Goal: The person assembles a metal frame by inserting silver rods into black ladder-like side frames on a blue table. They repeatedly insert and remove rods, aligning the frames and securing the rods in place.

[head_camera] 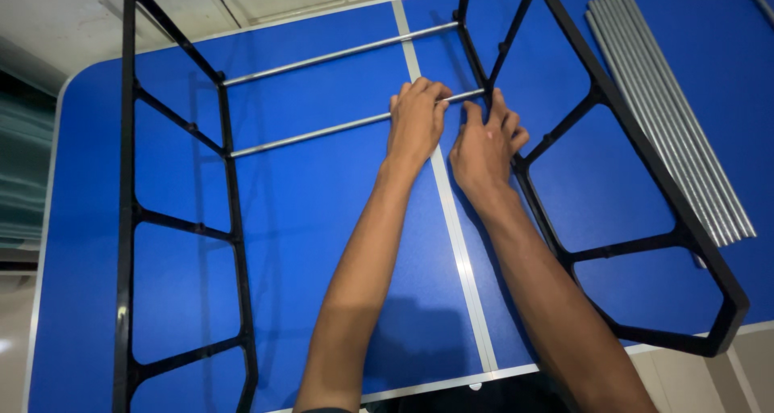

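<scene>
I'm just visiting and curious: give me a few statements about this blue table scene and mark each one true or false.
1. Both hands are on the nearer thin silver metal rod. True: the left hand lies over it and the right hand is at its end by the right black plastic side frame.
2. Only one rod joins the two frames. False: a second, farther silver rod also runs between the left black plastic side frame and the right one.
3. A bundle of spare silver metal rods lies to the right. True.
4. The blue table has a red centre stripe. False: the stripe is white.
</scene>
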